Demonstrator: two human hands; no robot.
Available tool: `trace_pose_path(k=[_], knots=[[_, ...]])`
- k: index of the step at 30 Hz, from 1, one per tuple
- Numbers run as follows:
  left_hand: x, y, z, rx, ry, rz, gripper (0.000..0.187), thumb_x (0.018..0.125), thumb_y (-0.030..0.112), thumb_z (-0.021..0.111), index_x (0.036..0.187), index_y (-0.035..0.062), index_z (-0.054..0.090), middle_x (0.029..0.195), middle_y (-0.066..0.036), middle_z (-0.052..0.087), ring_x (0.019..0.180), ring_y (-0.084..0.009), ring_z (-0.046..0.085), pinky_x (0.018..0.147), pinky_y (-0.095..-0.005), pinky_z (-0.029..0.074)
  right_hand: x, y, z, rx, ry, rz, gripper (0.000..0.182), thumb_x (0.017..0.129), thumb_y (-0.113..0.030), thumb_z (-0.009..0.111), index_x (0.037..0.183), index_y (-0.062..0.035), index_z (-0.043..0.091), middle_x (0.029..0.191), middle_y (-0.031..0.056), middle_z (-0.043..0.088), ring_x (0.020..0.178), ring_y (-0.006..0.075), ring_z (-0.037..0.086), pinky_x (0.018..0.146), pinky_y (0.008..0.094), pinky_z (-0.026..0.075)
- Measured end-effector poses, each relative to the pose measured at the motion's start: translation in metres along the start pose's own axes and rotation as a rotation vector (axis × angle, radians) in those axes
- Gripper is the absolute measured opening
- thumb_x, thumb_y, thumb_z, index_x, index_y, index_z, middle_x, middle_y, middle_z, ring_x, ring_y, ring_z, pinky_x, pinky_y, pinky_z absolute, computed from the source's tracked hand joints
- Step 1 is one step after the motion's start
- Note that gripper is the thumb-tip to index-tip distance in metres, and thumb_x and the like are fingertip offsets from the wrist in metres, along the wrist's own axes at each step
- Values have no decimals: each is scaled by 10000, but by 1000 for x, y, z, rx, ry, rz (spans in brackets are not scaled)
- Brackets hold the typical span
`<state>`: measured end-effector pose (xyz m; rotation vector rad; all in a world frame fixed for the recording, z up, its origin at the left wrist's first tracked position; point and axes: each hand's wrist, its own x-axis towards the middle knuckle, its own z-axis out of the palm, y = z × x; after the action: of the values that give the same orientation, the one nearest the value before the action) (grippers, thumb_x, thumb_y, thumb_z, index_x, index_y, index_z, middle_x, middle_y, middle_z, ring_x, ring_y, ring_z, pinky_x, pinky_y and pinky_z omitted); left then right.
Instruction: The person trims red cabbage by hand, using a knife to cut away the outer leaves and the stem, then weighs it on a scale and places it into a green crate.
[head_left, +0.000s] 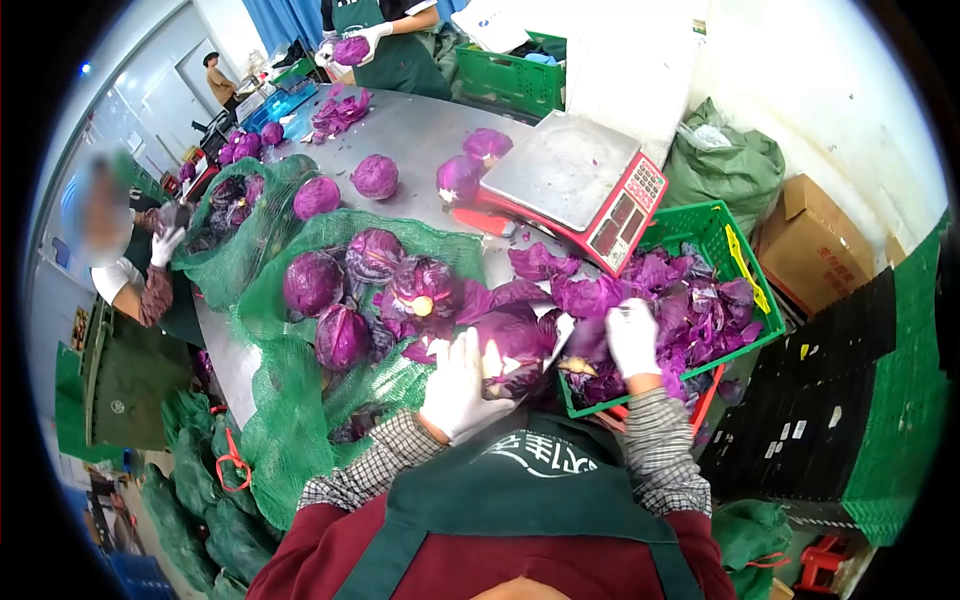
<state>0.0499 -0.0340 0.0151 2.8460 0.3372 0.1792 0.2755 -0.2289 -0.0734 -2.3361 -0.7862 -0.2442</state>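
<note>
At the near side of the counter (425, 120), left of the green crate (700, 236), the cabbage (515, 335) is best steadied by the left hand (463, 388), its open grip spread against it, while the grip of the blurred right hand (632, 340) cannot be judged.

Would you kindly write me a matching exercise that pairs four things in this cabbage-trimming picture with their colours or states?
Things
1. Weighing scale
2. Left hand
3. Cardboard box
4. Green crate nearest the right hand

Descriptions
A. Brown, with printing on its side
B. Heaped with loose purple leaves
C. Red body with a flat metal top
D. White-gloved, against a cabbage

Pairs: 1-C, 2-D, 3-A, 4-B
</note>
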Motion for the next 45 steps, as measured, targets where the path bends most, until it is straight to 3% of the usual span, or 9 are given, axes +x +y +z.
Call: trace_pose_path(k=[4, 8, 19, 28, 32, 38, 41, 44, 45], knots=[[12, -8, -16, -48, -167, -165, 1303, 512, 604, 816, 1422, -74, 175, 1168, -313, 450, 1066, -428, 481, 888, -462, 453, 15, -8, -44, 444, 120, 215, 443, 921, -286, 550, 1208, 52, 536, 1178, 222, 589, 1075, 331, 582, 913, 352, 465], [33, 6, -18, 122, -175, -62, 1268, 530, 710, 734, 1388, -96, 264, 939, -238, 560, 801, -332, 608, 686, -415, 504, -18, -60, -27, 83, -135, -511, 294, 900, -74, 487, 1141, 84, 544, 1212, 276, 548, 1163, 374, 525, 1021, 401, 399], [42, 16, -2, 197, -61, -51, 1232, 571, 797, 621, 1330, -133, 345, 893, -189, 576, 741, -282, 603, 653, -439, 467, -43, -111, -8, 189, -298, -219, 360, 918, -115, 483, 1233, 58, 492, 1349, 258, 444, 1224, 365, 476, 1003, 389, 409], [37, 23, -9, 36, -132, -199, 1197, 612, 738, 649, 1335, -149, 296, 966, -236, 585, 866, -354, 619, 736, -432, 494, 4, -40, 48, -20, -175, -289, 200, 916, -160, 440, 958, 0, 551, 902, 216, 567, 833, 350, 582, 690, 399, 498], [1, -1, 3, -132, -31, -156, 1052, 649, 559, 741, 1304, -138, 305, 1044, -267, 529, 970, -377, 570, 812, -426, 485, -16, -64, 31, 920, -288, 413, 314, 990, -291, 428, 1005, 7, 526, 621, 81, 502, 377, 178, 465, 391, 283, 405], [-27, -20, -5, -205, 113, 7, 1160, 588, 498, 811, 1377, -120, 228, 1340, -322, 360, 1230, -461, 380, 1064, -463, 310, -26, -86, 41, 86, 408, -712, 396, 966, -212, 471, 1264, 48, 442, 1175, 241, 553, 424, 190, 523, 446, 268, 465], [-16, -13, 4, -162, 75, -8, 1184, 553, 488, 832, 1392, -92, 229, 1379, -314, 308, 1281, -460, 310, 1075, -500, 279, -38, -64, 56, 498, 30, 12, 245, 836, -122, 535, 1040, 14, 541, 986, 205, 611, 723, 260, 557, 673, 391, 473], [-19, -22, 15, -175, 125, 8, 1193, 548, 484, 833, 1399, -80, 216, 1398, -316, 287, 1279, -470, 313, 1074, -508, 276, 9, -53, -53, 1416, 122, 774, 159, 932, -194, 478, 871, -51, 512, 695, 74, 601, 592, 153, 532, 454, 280, 429], [-19, -25, 15, -155, 113, 26, 1190, 552, 484, 830, 1400, -79, 213, 1400, -316, 285, 1278, -475, 313, 1071, -511, 279, 10, -24, -53, 1053, 95, 639, 223, 926, -210, 505, 1052, -39, 434, 789, 95, 622, 616, 146, 551, 482, 268, 445]])
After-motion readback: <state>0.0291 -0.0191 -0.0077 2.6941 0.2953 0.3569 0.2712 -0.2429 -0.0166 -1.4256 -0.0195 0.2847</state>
